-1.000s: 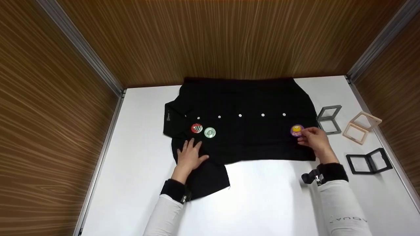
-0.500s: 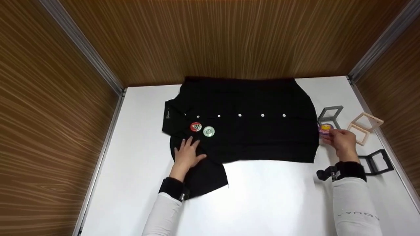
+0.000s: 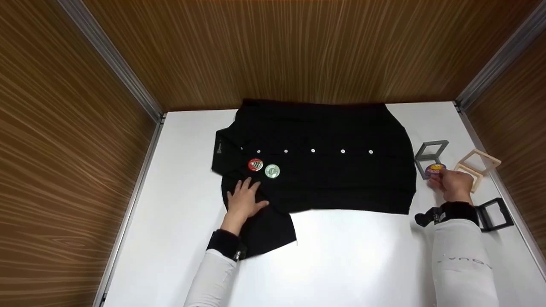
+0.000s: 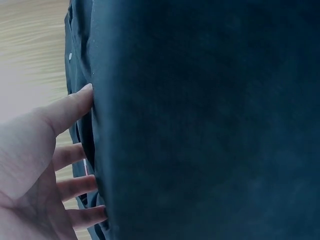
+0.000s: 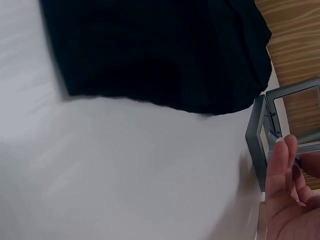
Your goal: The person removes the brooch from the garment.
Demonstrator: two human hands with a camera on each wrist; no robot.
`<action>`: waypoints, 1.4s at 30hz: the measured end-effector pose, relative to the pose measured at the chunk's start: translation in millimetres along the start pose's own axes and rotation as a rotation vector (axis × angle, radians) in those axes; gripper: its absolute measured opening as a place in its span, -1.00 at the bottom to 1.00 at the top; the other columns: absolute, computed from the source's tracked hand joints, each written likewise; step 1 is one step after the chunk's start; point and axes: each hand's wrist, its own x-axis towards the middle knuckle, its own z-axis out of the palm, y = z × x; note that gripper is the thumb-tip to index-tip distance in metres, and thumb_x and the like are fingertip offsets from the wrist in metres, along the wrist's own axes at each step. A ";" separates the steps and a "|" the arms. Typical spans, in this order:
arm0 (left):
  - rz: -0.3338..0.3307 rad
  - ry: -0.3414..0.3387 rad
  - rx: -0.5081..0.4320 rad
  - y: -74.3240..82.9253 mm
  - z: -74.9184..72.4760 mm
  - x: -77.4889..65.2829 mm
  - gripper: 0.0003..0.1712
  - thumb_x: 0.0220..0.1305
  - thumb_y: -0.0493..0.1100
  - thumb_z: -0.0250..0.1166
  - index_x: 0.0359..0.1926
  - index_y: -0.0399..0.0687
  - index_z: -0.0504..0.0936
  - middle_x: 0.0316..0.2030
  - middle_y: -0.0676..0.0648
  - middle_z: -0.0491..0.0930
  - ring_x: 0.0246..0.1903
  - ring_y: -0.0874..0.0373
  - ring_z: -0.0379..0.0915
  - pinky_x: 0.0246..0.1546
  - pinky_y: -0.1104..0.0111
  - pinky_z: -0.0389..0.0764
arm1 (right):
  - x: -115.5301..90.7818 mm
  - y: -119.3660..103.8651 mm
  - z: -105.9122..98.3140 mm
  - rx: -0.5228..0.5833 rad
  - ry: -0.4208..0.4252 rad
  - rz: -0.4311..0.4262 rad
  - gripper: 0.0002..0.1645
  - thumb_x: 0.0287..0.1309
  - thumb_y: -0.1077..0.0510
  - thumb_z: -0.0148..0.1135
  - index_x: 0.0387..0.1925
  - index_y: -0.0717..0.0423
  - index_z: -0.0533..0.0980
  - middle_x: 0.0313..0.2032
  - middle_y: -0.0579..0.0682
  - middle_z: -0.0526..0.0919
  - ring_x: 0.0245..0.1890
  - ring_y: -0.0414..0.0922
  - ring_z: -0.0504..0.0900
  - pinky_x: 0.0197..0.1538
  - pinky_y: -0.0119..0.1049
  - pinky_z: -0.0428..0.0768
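A black button-up shirt [image 3: 324, 179] lies flat on the white table, its collar to the left. My left hand [image 3: 244, 202] rests on the shirt near the shoulder, fingers spread. Just above those fingertips, a red badge [image 3: 255, 164] and a pale green badge [image 3: 272, 171] lie on the shirt. At the right, my right hand [image 3: 456, 184] pinches a purple and yellow round badge [image 3: 435, 169] by its edge. That badge is over the lower part of the opened grey frame [image 3: 431, 149]; contact between them is hard to tell.
Right of the grey frame stands an opened beige frame [image 3: 481, 162], partly behind my right hand. Nearer the front is an opened black frame [image 3: 497, 215], partly covered by my right wrist. Wood-grain walls [image 3: 298, 51] enclose the white table [image 3: 341, 264] at the back and sides.
My right hand has carried the purple badge rightward, off the lower end of the shirt and over the grey frame. My left hand has stayed on the shirt.
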 end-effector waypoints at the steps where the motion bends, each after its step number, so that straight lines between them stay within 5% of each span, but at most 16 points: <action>1: -0.001 0.000 -0.001 0.1 -0.1 -0.3 -0.15 0.16 0.27 0.36 0.39 0.07 0.38 0.44 -0.16 0.16 0.42 -0.24 -0.02 0.22 -0.34 0.12 | 0.4 -0.2 0.8 0.003 0.004 0.007 -0.97 0.35 0.40 -0.03 -0.25 0.32 0.35 -0.67 0.14 0.64 -0.67 -0.07 0.67 -0.52 -0.26 0.68; 13: 0.002 0.006 -0.008 0.0 2.3 0.4 -0.15 0.15 0.26 0.37 0.39 0.06 0.39 0.43 -0.17 0.17 0.41 -0.24 -0.01 0.21 -0.35 0.11 | 0.4 -3.4 3.5 0.040 -0.029 0.084 -0.95 0.40 0.37 -0.03 -0.25 0.31 0.36 -0.63 0.19 0.65 -0.61 -0.03 0.70 -0.37 -0.19 0.70; 27: 0.009 0.001 0.002 0.3 2.5 -0.2 -0.15 0.17 0.27 0.35 0.40 0.04 0.37 0.43 -0.17 0.16 0.42 -0.25 -0.03 0.22 -0.35 0.12 | 1.7 -2.2 3.7 -0.022 -0.023 0.018 -0.93 0.34 0.49 -0.18 -0.21 0.37 0.25 -0.68 0.19 0.61 -0.69 -0.04 0.66 -0.56 -0.25 0.66; 35: 0.007 -0.003 0.009 0.7 3.0 0.8 -0.14 0.16 0.28 0.35 0.40 0.05 0.37 0.44 -0.18 0.15 0.42 -0.25 -0.02 0.21 -0.35 0.12 | 2.8 -2.1 0.3 -0.048 -0.009 0.016 -0.85 0.26 0.54 -0.23 -0.20 0.35 0.21 -0.68 0.16 0.60 -0.69 -0.05 0.66 -0.49 -0.28 0.68; 39: 0.003 -0.005 0.005 0.6 2.9 0.9 -0.14 0.16 0.28 0.35 0.40 0.05 0.37 0.44 -0.18 0.15 0.42 -0.25 -0.02 0.21 -0.35 0.11 | 4.1 -2.4 -0.6 -0.103 0.022 -0.024 -0.81 0.21 0.53 -0.23 -0.19 0.31 0.21 -0.68 0.12 0.60 -0.70 -0.07 0.66 -0.49 -0.29 0.68; 42: 0.004 -0.002 0.003 0.5 2.1 0.5 -0.14 0.17 0.27 0.36 0.40 0.05 0.37 0.44 -0.18 0.16 0.41 -0.25 -0.02 0.21 -0.36 0.11 | 6.1 -4.1 -0.1 -0.263 0.054 -0.133 -0.86 0.22 0.45 -0.18 -0.20 0.32 0.29 -0.57 -0.01 0.58 -0.72 -0.16 0.63 -0.52 -0.34 0.66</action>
